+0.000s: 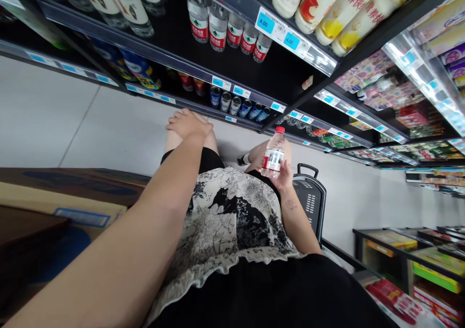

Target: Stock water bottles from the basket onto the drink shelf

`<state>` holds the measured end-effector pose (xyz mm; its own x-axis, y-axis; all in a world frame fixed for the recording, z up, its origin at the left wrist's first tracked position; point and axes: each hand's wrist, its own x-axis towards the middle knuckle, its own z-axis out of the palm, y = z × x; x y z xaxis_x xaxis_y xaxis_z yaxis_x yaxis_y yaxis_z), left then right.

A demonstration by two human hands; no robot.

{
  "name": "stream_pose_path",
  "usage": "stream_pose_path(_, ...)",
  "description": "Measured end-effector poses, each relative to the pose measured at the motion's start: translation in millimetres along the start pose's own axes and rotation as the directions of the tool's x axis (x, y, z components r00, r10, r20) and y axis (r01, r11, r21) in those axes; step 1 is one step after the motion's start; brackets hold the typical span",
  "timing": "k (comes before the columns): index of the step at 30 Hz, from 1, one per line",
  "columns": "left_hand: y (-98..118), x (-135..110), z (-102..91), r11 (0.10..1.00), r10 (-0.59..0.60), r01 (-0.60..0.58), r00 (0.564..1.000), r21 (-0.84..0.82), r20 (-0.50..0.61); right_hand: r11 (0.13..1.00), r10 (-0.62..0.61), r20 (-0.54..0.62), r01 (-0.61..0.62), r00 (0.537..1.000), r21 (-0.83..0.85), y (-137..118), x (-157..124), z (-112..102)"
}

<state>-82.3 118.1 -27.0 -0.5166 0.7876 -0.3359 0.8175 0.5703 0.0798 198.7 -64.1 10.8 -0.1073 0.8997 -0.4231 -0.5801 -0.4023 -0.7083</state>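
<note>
My right hand (286, 175) is closed round the lower part of a clear water bottle (277, 148) with a red cap and a red-and-white label. The bottle stands roughly upright above my right knee, cap toward the shelves. My left hand (189, 124) lies flat over my left knee with nothing in it. On the shelf ahead, several similar water bottles (218, 27) with red labels stand in a group. Below them, a row of cans (236, 106) sits on the bottom shelf.
Price tags line the shelf edge (296, 37), with milk drink bottles (323, 8) above. A black basket (308, 197) with a handle is at my right side. Cardboard boxes (83, 209) are stacked at my left. Another low shelf (392, 241) with packaged goods stands at the right.
</note>
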Motion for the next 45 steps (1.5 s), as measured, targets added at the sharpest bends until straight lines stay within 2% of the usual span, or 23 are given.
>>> stream_pose_path(4,2,-1,-0.5,1.000,-0.003,0.003,1.000,0.007,0.002,0.993,-0.058,-0.046,0.053,0.997,-0.108,-1,3,6)
stream_pose_path(7,2,-2,-1.8,1.000,0.003,-0.003,1.000,0.005,0.010,0.981,-0.086,-0.026,0.080,0.996,-0.176,0,1,13)
stream_pose_path(10,0,-2,-2.6,1.000,0.003,-0.003,1.000,-0.006,0.017,0.968,-0.097,-0.005,0.093,0.995,-0.233,4,0,18)
stream_pose_path(15,-1,-4,-5.6,0.999,0.018,-0.017,0.999,-0.033,0.031,0.951,-0.096,-0.055,0.075,0.994,-0.299,10,6,17)
stream_pose_path(19,-1,-7,-9.6,0.999,0.010,-0.008,0.998,-0.045,0.056,0.949,-0.106,-0.055,0.084,0.993,-0.303,10,8,19)
stream_pose_path(24,-2,-7,-12.3,0.996,0.037,-0.029,0.995,-0.088,0.091,0.959,-0.013,0.007,0.015,1.000,-0.283,5,8,23)
stream_pose_path(29,-2,-7,-12.9,0.995,0.039,-0.028,0.992,-0.095,0.123,0.990,0.028,0.007,-0.027,1.000,-0.142,4,12,17)
stream_pose_path(34,-2,-6,-11.0,0.996,0.038,-0.031,0.996,-0.087,0.087,0.966,-0.032,-0.094,0.007,0.995,-0.258,7,12,16)
stream_pose_path(37,-3,-5,-10.5,0.996,0.034,-0.027,0.996,-0.082,0.087,0.950,-0.062,-0.097,0.029,0.993,-0.311,8,11,20)
stream_pose_path(41,-5,-5,-11.6,0.994,0.049,-0.040,0.995,-0.100,0.091,0.890,-0.137,-0.082,0.086,0.987,-0.447,16,11,27)
stream_pose_path(45,-9,-9,-13.4,0.994,0.052,-0.045,0.996,-0.096,0.076,0.717,-0.263,-0.051,0.160,0.964,-0.679,25,7,34)
